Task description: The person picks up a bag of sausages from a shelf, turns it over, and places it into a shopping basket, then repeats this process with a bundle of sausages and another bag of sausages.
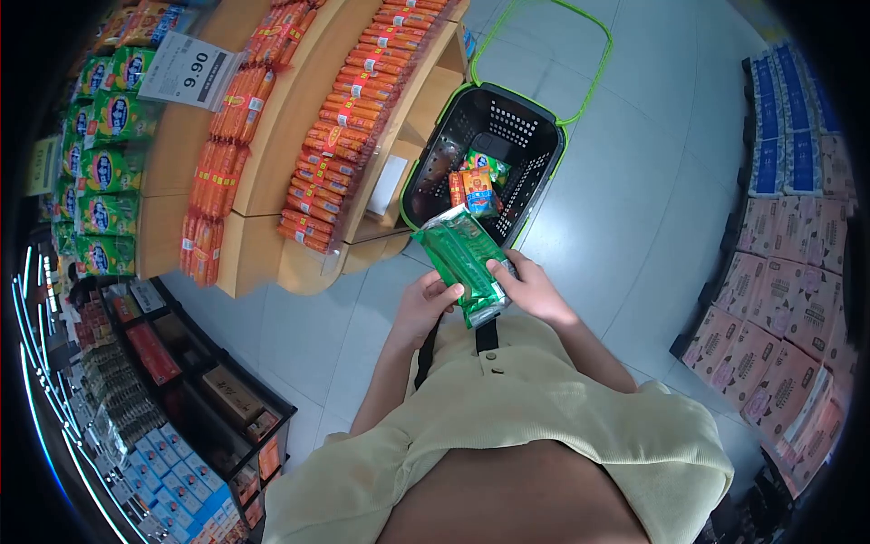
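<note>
A green packet point(464, 261) is held at the centre of the view by both hands, above the floor point(625, 199). The left hand point(424, 306) is seen at its seven o'clock, the right hand point(533, 288) at its four o'clock, the fingers point(499, 268) of each clamped on the packet's edges. A black basket point(535, 177) with green handles is placed at the packet's twelve o'clock, coloured packs point(476, 186) lying inside. Red sausage packs point(349, 118) are stacked on the wooden shelf point(290, 118) at ten o'clock.
</note>
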